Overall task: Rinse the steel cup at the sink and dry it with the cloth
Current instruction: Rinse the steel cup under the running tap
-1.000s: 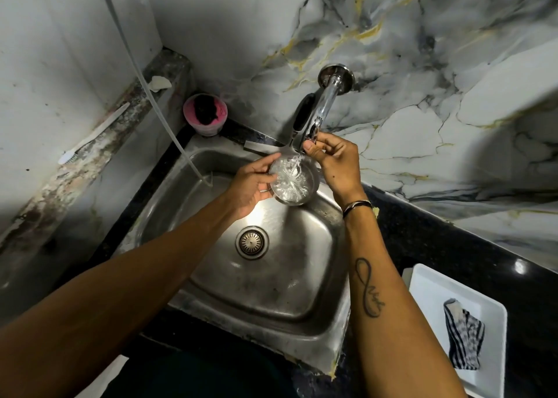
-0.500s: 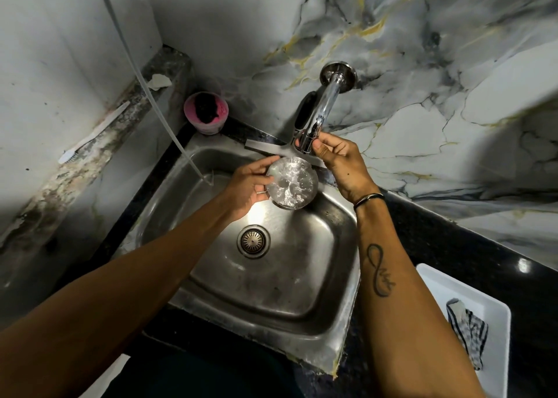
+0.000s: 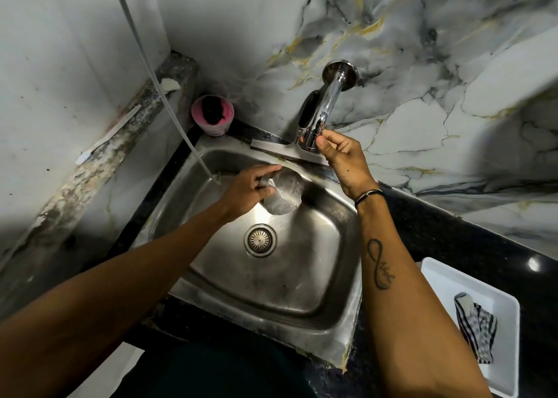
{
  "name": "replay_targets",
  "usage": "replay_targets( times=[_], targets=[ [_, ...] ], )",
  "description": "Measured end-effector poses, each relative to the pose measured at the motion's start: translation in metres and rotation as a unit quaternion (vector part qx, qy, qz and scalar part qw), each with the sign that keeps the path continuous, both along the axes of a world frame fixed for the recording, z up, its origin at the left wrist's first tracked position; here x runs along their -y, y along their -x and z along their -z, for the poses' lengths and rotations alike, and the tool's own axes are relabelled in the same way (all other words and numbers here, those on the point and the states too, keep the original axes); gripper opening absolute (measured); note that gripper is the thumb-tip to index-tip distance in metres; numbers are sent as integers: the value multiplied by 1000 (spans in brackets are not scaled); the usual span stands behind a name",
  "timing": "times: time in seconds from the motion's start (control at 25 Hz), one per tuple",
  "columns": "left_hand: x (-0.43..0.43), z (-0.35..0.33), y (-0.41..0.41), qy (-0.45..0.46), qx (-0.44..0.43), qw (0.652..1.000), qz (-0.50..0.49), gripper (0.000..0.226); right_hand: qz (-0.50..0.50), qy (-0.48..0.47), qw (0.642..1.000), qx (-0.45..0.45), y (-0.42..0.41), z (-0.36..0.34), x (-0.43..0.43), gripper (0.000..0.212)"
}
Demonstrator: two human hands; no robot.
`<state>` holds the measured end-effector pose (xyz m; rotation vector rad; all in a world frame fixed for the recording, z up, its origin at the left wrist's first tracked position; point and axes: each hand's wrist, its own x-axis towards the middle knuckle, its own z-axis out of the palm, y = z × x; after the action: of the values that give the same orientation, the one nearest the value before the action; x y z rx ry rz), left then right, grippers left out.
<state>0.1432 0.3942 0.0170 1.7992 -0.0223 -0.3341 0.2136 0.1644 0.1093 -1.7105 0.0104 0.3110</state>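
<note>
My left hand [image 3: 247, 191] grips the steel cup [image 3: 283, 194] and holds it low inside the steel sink [image 3: 302, 292], tilted, with water blurring around it. The cup is below and to the left of the chrome tap [image 3: 324, 111]. My right hand [image 3: 341, 153] pinches the end of the tap's spout; no stream shows under it. The striped cloth [image 3: 475, 326] lies crumpled in a white tray [image 3: 447, 280] on the black counter at the lower right.
A drain strainer [image 3: 260, 240] sits in the middle of the basin. A pink cup [image 3: 212, 114] stands at the sink's back left corner. A thin clear hose [image 3: 157, 77] hangs into the basin. A toothbrush [image 3: 105, 136] lies on the left ledge.
The water stream from the tap has stopped. My left hand has lowered the cup away from the spout and tipped it in the basin. My right hand stays on the tap's end.
</note>
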Motion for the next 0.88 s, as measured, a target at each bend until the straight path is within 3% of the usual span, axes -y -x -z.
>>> replay_targets(
  times=[0.04, 0.12, 0.2, 0.32, 0.44, 0.56, 0.64, 0.68, 0.72, 0.8, 0.84, 0.88],
  targets=[
    [-2, -3, 3, -72, 58, 995, 47, 65, 6, 5, 1000, 2, 2, -1, -2, 38],
    [-7, -12, 13, -213, 170, 949, 156, 69, 22, 22, 999, 13, 5, -5, -6, 40],
    [-12, -19, 28, -308, 306, 872, 226, 70, 37, 55, 997, 37, 10, -9, -10, 38],
    [-22, -21, 48, -365, 490, 743, 274, 64, 67, 75, 994, 44, 15, -11, -15, 32],
    [-35, -17, 62, -417, 556, 656, 295, 57, 88, 83, 992, 29, 33, -15, -17, 26],
    [-45, -21, 72, -448, 561, 621, 314, 63, 96, 107, 989, 21, 58, -11, -10, 33],
    [-42, -31, 77, -441, 551, 636, 312, 67, 88, 119, 989, 22, 73, -9, -5, 35],
    [-35, -38, 81, -431, 526, 675, 285, 67, 88, 117, 989, 23, 81, -9, -1, 35],
    [-23, -46, 87, -406, 470, 749, 232, 65, 88, 114, 989, 24, 88, -8, 4, 34],
    [4, -63, 95, -288, 258, 920, 68, 55, 91, 123, 988, 33, 106, -6, 16, 33],
    [15, -68, 96, -193, 134, 972, -12, 51, 96, 131, 986, 39, 116, -3, 24, 32],
    [25, -71, 96, -88, 20, 993, -70, 48, 103, 135, 985, 43, 128, 1, 34, 31]
  ],
)
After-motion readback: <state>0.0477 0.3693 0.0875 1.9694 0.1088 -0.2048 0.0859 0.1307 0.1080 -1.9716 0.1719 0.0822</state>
